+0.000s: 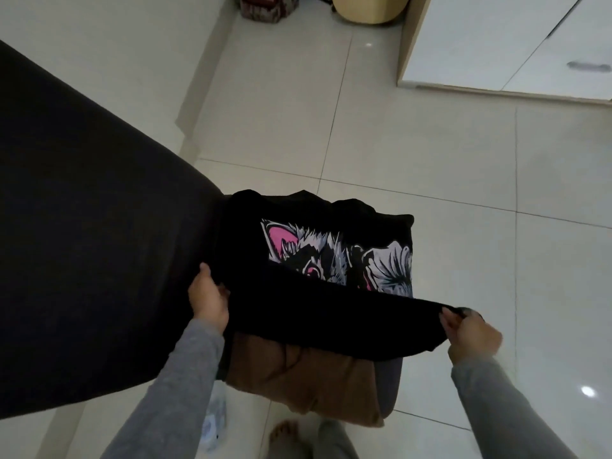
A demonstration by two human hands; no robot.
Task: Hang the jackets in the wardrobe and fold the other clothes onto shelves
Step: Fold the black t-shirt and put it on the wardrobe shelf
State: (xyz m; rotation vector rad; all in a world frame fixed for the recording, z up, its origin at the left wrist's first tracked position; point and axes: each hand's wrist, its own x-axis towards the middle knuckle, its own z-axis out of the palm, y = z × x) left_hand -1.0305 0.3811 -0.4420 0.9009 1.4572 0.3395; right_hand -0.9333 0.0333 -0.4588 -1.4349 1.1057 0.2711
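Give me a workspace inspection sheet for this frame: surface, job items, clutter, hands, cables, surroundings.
Surface: dark bed or sofa at left, partly seen; tiled floor.
Job's things: black printed shirt held stretched out; brown garment beneath it.
Clutter: pale crumpled item on floor, unclear what.
Hands: left hand grips the shirt's left edge; right hand pinches its right edge.
Cables: possible thin dark cord at top edge; too small to confirm.
Surroundings: white cabinet, beige round object, patterned bag.
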